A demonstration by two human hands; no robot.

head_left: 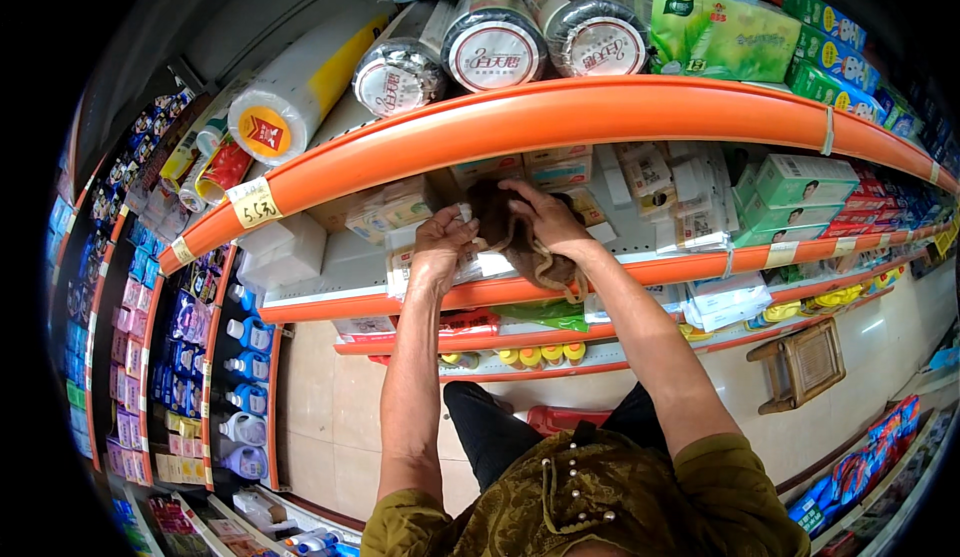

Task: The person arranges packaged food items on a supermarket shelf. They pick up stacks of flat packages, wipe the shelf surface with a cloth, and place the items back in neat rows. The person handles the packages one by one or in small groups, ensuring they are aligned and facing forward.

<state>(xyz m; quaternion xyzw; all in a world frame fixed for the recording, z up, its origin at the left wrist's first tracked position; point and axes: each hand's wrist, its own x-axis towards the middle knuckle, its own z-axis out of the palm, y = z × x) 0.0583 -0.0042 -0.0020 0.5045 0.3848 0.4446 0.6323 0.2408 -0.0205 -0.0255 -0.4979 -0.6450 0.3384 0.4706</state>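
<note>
Both my hands reach onto a middle shelf (pixel 340 272) with an orange front edge. A crumpled brown cloth (pixel 493 219) hangs in my right hand (pixel 548 222), whose fingers close over its top while its lighter edge droops past the shelf front. Beside it, my left hand (pixel 440 244) is pinched closed, with a small pale bit at the fingertips that is too small to name. Small boxed packs (pixel 400 207) lie just behind my left hand. Hanging clear packets (pixel 690 212) are to the right of the cloth.
Overhead runs the upper shelf's orange edge (pixel 560 117), bearing wrapped rolls (pixel 495 55) and a green tissue pack (pixel 720 37). Green boxes (pixel 800 182) stand at right. Blue bottles (pixel 250 335) line the left rack. A wooden stool (pixel 800 367) stands on the floor, right.
</note>
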